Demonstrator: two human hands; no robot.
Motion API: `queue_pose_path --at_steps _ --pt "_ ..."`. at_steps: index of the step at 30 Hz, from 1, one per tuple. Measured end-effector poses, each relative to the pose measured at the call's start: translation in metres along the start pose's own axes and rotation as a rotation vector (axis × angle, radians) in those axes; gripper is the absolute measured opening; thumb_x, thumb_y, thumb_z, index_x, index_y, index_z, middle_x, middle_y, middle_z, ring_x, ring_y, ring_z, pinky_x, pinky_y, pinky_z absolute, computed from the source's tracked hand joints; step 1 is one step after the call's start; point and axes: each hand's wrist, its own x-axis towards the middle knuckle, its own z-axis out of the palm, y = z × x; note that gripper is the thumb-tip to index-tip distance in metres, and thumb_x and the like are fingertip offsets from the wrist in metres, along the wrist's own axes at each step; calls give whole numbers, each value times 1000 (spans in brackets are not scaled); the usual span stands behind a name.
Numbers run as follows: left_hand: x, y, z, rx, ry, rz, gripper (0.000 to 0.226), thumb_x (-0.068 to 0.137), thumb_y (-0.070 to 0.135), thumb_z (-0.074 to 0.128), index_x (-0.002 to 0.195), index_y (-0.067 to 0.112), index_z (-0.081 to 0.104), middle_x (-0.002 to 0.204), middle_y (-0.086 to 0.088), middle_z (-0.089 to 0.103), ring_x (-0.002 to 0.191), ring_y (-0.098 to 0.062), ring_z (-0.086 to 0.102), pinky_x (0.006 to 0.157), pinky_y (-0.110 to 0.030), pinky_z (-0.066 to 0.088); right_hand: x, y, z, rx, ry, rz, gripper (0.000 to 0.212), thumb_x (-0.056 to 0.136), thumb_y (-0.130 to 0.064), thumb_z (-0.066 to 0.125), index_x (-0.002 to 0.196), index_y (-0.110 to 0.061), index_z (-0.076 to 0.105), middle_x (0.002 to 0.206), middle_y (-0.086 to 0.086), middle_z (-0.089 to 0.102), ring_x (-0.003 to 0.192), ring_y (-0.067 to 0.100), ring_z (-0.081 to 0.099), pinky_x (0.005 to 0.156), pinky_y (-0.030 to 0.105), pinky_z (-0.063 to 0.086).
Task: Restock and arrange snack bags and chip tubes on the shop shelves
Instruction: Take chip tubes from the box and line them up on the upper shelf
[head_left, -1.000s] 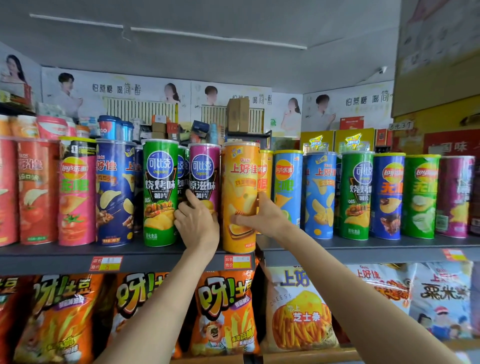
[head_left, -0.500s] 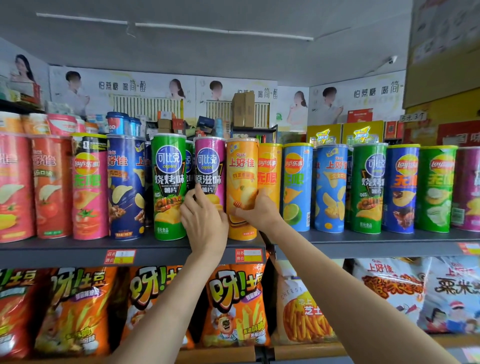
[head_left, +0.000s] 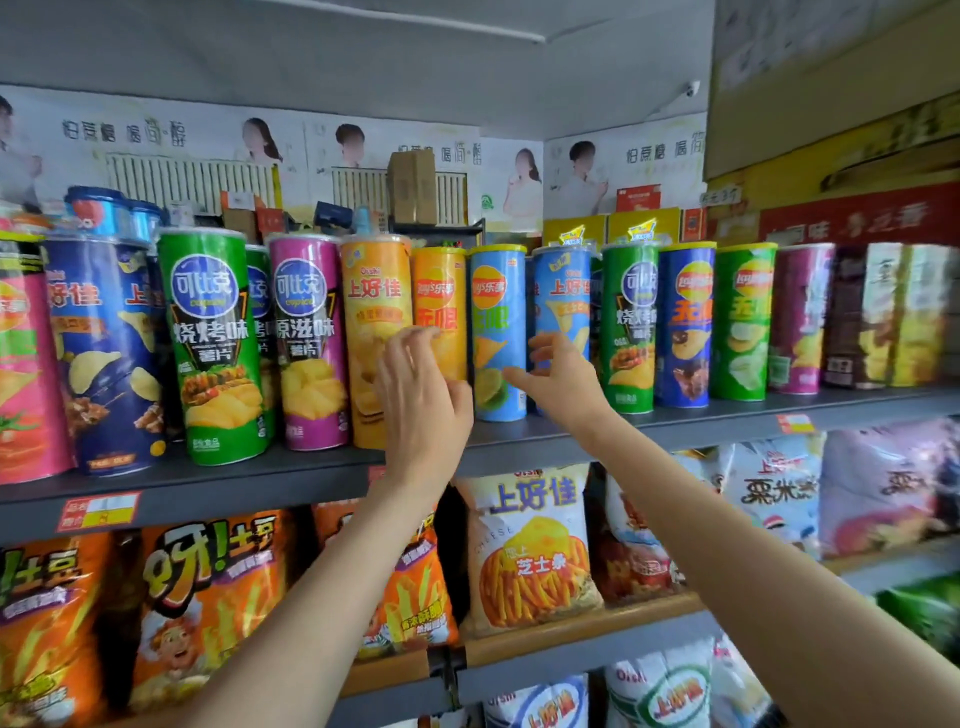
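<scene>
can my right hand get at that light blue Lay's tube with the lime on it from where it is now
Probably yes. Your right hand is open just right of the light blue Lay's tube, thumb reaching toward its front. The tube stands at the shelf edge with nothing before it; your left hand is over by the orange tubes.

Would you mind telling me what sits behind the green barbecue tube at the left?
Behind the green barbecue tube a second tube shows as a green and blue sliver. The front tubes cover its lower part and anything deeper.
</scene>
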Motion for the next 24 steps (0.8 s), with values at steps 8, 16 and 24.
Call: queue_pose_path --at_steps 8,16,24 --pt "-13 98 93 -56 -14 79 40 72 16 40 109 4 50 106 -20 52 99 -40 51 83 -46 43 21 86 -114 -43 127 63 44 83 -16 67 120 -1 49 114 13 58 105 29 56 92 40 45" --pt "-34 235 235 -99 -151 -32 41 72 13 47 111 -2 52 109 -23 51 102 -42 50 86 -46 41 44 213 -283 -221 101 1 37 83 -7 63 117 2 51 111 20 58 99 32 57 85 34 43" --pt "-43 321 299 -182 -257 -67 42 77 3 56 117 -2 46 115 -20 46 102 -38 52 89 -48 44 59 285 -413 -348 135 160 43 86 -18 61 122 -2 45 122 18 52 110 32 50 83 34 41"
